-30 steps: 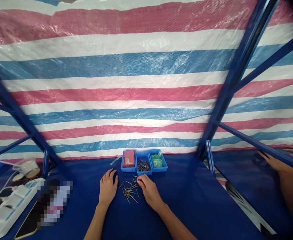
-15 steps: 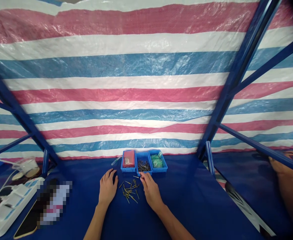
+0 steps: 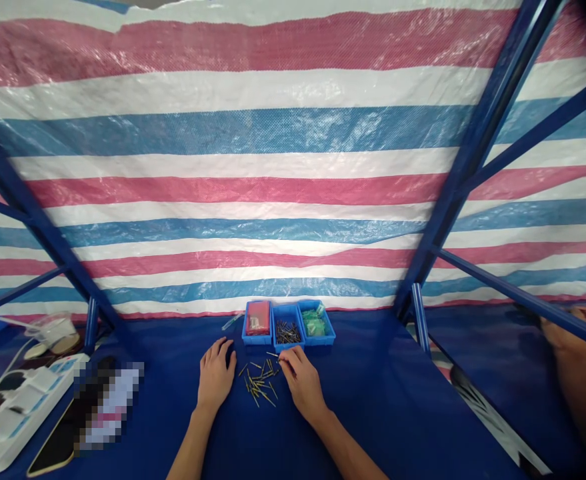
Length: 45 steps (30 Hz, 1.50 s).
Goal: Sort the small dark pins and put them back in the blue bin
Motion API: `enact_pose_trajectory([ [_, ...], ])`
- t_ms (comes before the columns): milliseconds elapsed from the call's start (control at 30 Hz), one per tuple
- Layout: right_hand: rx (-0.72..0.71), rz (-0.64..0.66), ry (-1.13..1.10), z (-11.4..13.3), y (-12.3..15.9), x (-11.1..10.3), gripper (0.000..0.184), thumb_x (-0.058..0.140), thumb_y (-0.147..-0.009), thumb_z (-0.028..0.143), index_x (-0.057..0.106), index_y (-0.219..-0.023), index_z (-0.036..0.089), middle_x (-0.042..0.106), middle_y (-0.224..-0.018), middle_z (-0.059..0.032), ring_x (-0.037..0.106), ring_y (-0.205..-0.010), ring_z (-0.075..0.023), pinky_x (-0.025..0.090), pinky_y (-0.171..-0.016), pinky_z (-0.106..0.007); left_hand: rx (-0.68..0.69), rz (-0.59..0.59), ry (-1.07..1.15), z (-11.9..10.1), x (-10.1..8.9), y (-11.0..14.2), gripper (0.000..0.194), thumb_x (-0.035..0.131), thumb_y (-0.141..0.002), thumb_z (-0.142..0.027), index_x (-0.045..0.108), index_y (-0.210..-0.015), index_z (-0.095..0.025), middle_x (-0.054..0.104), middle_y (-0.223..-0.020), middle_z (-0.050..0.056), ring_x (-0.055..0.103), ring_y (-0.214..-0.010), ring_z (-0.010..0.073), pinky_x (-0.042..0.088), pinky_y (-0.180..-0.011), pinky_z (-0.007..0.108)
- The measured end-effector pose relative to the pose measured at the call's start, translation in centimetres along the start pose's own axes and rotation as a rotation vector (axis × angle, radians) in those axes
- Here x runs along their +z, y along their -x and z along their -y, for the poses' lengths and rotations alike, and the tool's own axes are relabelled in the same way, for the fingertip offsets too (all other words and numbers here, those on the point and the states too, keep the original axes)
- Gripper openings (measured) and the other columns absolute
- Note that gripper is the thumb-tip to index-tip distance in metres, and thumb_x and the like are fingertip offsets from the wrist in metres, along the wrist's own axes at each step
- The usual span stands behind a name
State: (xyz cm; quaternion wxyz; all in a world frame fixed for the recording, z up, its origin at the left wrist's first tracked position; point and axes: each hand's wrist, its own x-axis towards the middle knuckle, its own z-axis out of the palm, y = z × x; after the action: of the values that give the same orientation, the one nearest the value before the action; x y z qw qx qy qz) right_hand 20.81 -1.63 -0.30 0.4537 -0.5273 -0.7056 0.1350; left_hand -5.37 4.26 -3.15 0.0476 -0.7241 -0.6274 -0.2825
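Observation:
My left hand (image 3: 215, 375) lies palm down on the blue table, fingers a little apart, holding nothing, left of a loose pile of thin brass-coloured pieces (image 3: 259, 383) that look like small drill bits. On the pile's other side, my right hand (image 3: 303, 383) has thumb and fingertips pinched together at the pile's upper right. Whatever it pinches is too small to make out. Just beyond the fingertips stands a blue bin (image 3: 287, 347) of dark, thin metal bits (image 3: 288, 332). One light-coloured piece (image 3: 272, 354) lies near the right fingertips.
Flanking the middle bin are a bin with a red packet (image 3: 258, 317) and one with green packets (image 3: 315, 325). A clear slim tube (image 3: 232, 322) lies left of them. A power strip (image 3: 33, 407) and a phone (image 3: 55, 440) are at left. Blue frame posts (image 3: 425, 267) rise on both sides.
My right hand has drawn slightly back from the middle bin's front edge toward the pile, still pinched. The left hand has stayed in place.

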Motion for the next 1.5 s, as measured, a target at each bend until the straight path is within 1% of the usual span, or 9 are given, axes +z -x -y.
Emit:
enact_pose_trajectory([
  [200,-0.020,-0.008,-0.067,-0.38,-0.09,0.19,0.022,0.045,-0.109,0.028,0.066,-0.104,0.027,0.068,-0.108,-0.0031,0.068,-0.092,-0.0176,0.051,-0.081,-0.026,0.006,-0.007,-0.009,0.08,0.06,0.00,0.035,0.045,-0.105,-0.030,0.067,-0.132,-0.024,0.063,-0.141,0.010,0.060,-0.130,0.0287,0.047,-0.108,0.047],
  [333,0.009,0.039,-0.085,-0.64,-0.08,0.38,0.018,0.046,-0.109,0.029,0.064,-0.105,0.028,0.068,-0.096,-0.0001,0.066,-0.078,-0.0163,0.050,-0.073,-0.026,0.005,-0.004,-0.014,0.20,0.20,0.00,0.035,0.044,-0.106,-0.031,0.066,-0.132,-0.024,0.063,-0.142,0.010,0.059,-0.131,0.0290,0.047,-0.107,0.048],
  [467,0.017,0.009,-0.049,-0.55,-0.04,0.39,0.013,0.053,-0.106,0.030,0.063,-0.098,0.027,0.066,-0.096,0.0001,0.066,-0.082,-0.0174,0.050,-0.076,-0.026,0.001,0.001,-0.008,0.09,0.10,-0.04,0.035,0.044,-0.106,-0.031,0.066,-0.132,-0.024,0.063,-0.142,0.010,0.060,-0.131,0.0295,0.047,-0.108,0.049],
  [767,0.023,0.004,-0.013,-0.61,0.06,0.55,0.011,0.056,-0.101,0.023,0.060,-0.091,0.026,0.060,-0.095,0.0013,0.060,-0.068,-0.0136,0.047,-0.066,-0.024,0.007,-0.007,-0.007,0.17,0.24,-0.02,0.036,0.043,-0.105,-0.032,0.067,-0.132,-0.024,0.063,-0.142,0.010,0.059,-0.130,0.0299,0.048,-0.108,0.049],
  [933,0.019,0.014,-0.032,-0.52,-0.01,0.50,0.012,0.053,-0.102,0.023,0.059,-0.093,0.027,0.061,-0.097,-0.0004,0.063,-0.076,-0.0160,0.048,-0.069,-0.025,0.004,-0.007,-0.009,0.07,0.12,0.01,0.035,0.045,-0.105,-0.031,0.067,-0.132,-0.024,0.063,-0.141,0.010,0.059,-0.130,0.0292,0.047,-0.108,0.048],
  [1133,0.010,0.028,-0.058,-0.37,-0.04,0.26,0.013,0.049,-0.105,0.024,0.061,-0.100,0.028,0.064,-0.104,-0.0016,0.067,-0.088,-0.0181,0.050,-0.076,-0.026,-0.002,0.012,-0.011,0.05,0.09,-0.03,0.036,0.043,-0.106,-0.031,0.065,-0.133,-0.023,0.062,-0.143,0.011,0.059,-0.131,0.0296,0.046,-0.109,0.049],
  [1300,0.019,0.014,-0.074,-0.92,0.11,0.64,0.016,0.047,-0.107,0.028,0.062,-0.104,0.028,0.068,-0.099,-0.0008,0.066,-0.079,-0.0173,0.051,-0.071,-0.026,-0.003,0.005,-0.007,0.13,0.25,0.01,0.035,0.044,-0.106,-0.032,0.065,-0.133,-0.024,0.063,-0.142,0.011,0.058,-0.132,0.0296,0.046,-0.109,0.049],
  [1400,0.019,-0.002,-0.048,-0.99,0.12,0.69,0.014,0.050,-0.107,0.031,0.062,-0.101,0.027,0.067,-0.093,-0.0002,0.065,-0.077,-0.0176,0.050,-0.071,-0.027,-0.002,0.001,-0.005,0.22,0.35,0.03,0.036,0.044,-0.105,-0.031,0.065,-0.132,-0.024,0.062,-0.142,0.011,0.058,-0.131,0.0295,0.046,-0.108,0.048],
  [1500,0.011,0.002,-0.029,-0.68,0.06,0.49,0.015,0.051,-0.107,0.032,0.062,-0.097,0.027,0.064,-0.094,-0.0001,0.064,-0.077,-0.0166,0.049,-0.072,-0.026,0.001,0.003,0.001,0.27,0.37,0.01,0.036,0.044,-0.105,-0.031,0.066,-0.133,-0.025,0.062,-0.142,0.011,0.058,-0.132,0.0293,0.046,-0.108,0.048],
])
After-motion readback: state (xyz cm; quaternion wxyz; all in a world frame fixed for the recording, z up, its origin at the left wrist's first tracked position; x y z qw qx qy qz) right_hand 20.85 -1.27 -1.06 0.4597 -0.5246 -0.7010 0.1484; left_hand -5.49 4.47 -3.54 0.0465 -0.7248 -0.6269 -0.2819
